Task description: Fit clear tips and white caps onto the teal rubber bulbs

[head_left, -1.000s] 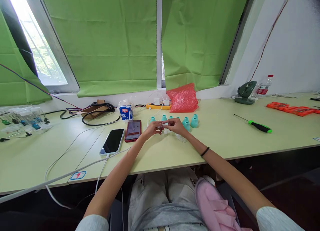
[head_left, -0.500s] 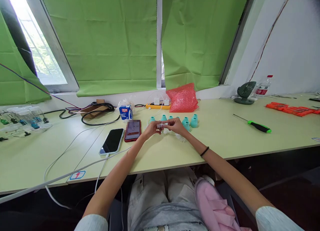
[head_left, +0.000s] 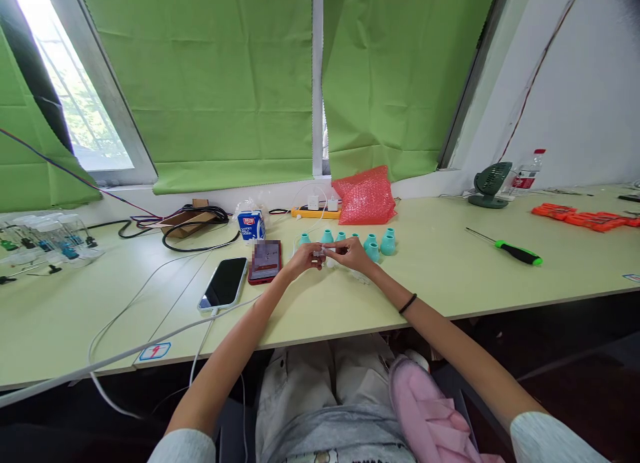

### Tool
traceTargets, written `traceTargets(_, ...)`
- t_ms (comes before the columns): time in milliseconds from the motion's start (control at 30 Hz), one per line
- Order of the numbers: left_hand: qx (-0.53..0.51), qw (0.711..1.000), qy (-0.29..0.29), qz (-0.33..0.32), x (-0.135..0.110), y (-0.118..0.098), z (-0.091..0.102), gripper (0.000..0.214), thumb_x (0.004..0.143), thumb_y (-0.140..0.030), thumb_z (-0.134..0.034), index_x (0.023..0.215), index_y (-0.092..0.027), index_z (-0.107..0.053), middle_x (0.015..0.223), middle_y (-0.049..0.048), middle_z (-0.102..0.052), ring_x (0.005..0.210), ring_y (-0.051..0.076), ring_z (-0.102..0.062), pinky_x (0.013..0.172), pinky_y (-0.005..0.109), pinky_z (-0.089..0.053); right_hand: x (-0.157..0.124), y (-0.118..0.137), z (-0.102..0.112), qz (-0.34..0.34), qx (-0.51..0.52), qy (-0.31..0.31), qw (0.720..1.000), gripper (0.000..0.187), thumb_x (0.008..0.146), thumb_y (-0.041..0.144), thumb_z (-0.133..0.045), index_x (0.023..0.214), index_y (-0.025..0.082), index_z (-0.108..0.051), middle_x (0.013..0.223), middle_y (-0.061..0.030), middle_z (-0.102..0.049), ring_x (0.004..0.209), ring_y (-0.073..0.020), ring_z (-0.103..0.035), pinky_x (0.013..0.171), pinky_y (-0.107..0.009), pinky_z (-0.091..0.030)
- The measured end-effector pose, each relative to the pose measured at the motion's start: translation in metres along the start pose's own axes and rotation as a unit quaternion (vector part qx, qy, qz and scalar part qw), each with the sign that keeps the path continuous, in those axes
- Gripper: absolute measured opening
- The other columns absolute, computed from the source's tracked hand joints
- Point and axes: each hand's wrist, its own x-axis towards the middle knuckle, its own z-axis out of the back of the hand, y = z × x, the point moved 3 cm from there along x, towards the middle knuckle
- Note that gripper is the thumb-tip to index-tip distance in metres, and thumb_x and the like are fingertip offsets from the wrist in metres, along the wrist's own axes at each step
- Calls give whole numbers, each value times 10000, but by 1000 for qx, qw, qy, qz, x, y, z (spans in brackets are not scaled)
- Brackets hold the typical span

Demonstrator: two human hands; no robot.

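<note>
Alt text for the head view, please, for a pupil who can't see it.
A person's left hand and right hand hold a small whitish piece over a pale table, near teal pieces. Two phones lie left, a screwdriver right.

A red pouch point(head_left: 367, 199) sits at the back of the tabletop point(head_left: 435, 286), before the green blinds point(head_left: 210, 83). In front of the pouch, the left hand point(head_left: 303, 259) and right hand point(head_left: 353, 255) meet, pinching a small pale piece point(head_left: 319, 253), mostly hidden. Teal cups point(head_left: 387, 244) stand between pouch and hands, a few further left. Just left of the pouch lies a yellow power strip point(head_left: 314, 213); beyond that, a blue carton point(head_left: 251, 225), a red-cased phone point(head_left: 265, 263) and a white-edged phone point(head_left: 225, 283). Well right of the pouch are a fan point(head_left: 490, 186), a bottle point(head_left: 527, 173), a screwdriver point(head_left: 519, 253) and, furthest out, orange parts point(head_left: 597, 221).
</note>
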Motion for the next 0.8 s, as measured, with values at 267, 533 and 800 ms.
traceTargets(267,-44,998,-3,41,-3,-1,-3,115,679,-192,-467,719,-113,-540,517,-5,-446,447,93,-418,410,207,-352,-2,8,3,60,-97,-14,993,308,717,416,-565,859,172,-689,427,19,-494,413,-62,-388,463,-193,-297)
traceTargets(533,-76,995,-5,71,-2,1,-4,84,673,-198,-481,646,-122,-505,472,-28,-379,403,76,-356,373,189,-302,-4,13,2,105,-163,-24,981,297,753,409,-530,861,181,-686,474,-9,-566,455,-84,-470,496,-205,-308)
traceTargets(800,-84,992,-14,94,-2,2,-1,110,679,-204,-451,596,-134,-468,443,-40,-346,372,69,-319,356,186,-272,-4,15,-1,131,-179,-41,974,292,757,407,-529,827,172,-688,476,-9,-569,456,-85,-471,490,-206,-307)
